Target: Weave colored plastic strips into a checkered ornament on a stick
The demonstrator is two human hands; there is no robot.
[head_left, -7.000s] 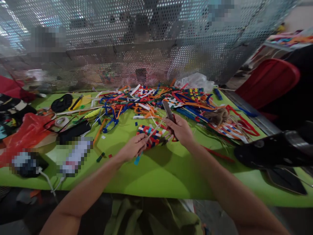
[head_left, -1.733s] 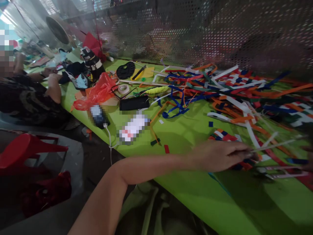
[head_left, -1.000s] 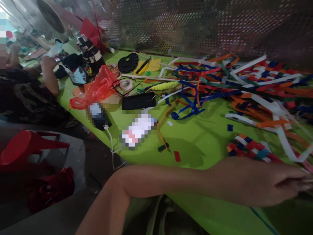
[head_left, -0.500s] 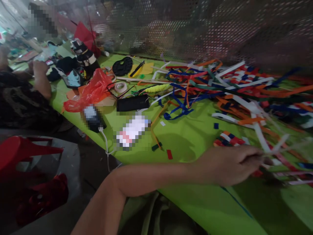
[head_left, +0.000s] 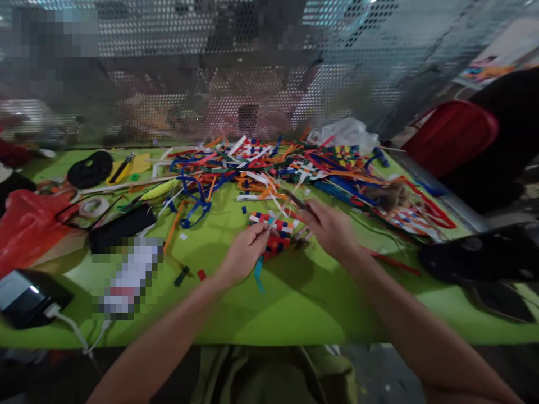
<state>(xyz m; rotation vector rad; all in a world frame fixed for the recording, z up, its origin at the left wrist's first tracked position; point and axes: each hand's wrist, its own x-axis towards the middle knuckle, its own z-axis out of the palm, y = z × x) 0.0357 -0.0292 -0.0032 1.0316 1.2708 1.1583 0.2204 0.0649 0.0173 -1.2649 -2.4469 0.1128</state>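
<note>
My left hand [head_left: 244,253] is closed in a pinch on a thin pale strip [head_left: 275,216], which slants up and away from the fingertips. A small checkered woven piece [head_left: 278,245] in red, blue, orange and white is just beyond those fingers. Below the left fingertips hangs a turquoise strip [head_left: 258,276]. To the right, my right hand [head_left: 330,225] is wrapped round a dark narrow tool [head_left: 295,197] whose end points up and left; blur hides its exact kind. Loose coloured strips [head_left: 252,163] are heaped beyond both hands.
On the green table [head_left: 236,320] at left are a black phone [head_left: 122,227], a tape roll [head_left: 93,206], a yellow cutter [head_left: 120,168], a red plastic bag [head_left: 33,224] and a cabled dark device [head_left: 29,297]. A black object [head_left: 480,255] is at right. Perforated metal [head_left: 202,84] rises behind.
The view has swung right, bringing the right hand and its dark tool into sight. My left hand is now in front of the woven piece, still pinching a pale strip.
</note>
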